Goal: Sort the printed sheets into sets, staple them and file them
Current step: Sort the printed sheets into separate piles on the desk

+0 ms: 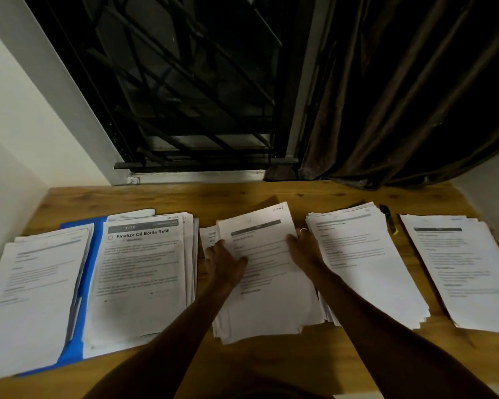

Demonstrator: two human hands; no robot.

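Left hand (225,263) flat on stack (267,300), right hand (303,247) at its edge, grip unclear; sheets look light, slippery, so pinch edges.

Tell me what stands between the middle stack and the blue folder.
The stack headed Finalize Oil Bottle Refill lies on the blue folder, covering much of it, just left of the middle stack. The left hand and right hand touch that stack.

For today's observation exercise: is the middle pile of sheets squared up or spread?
Spread: the middle pile shows sheets poking out unevenly at its left and bottom edges.
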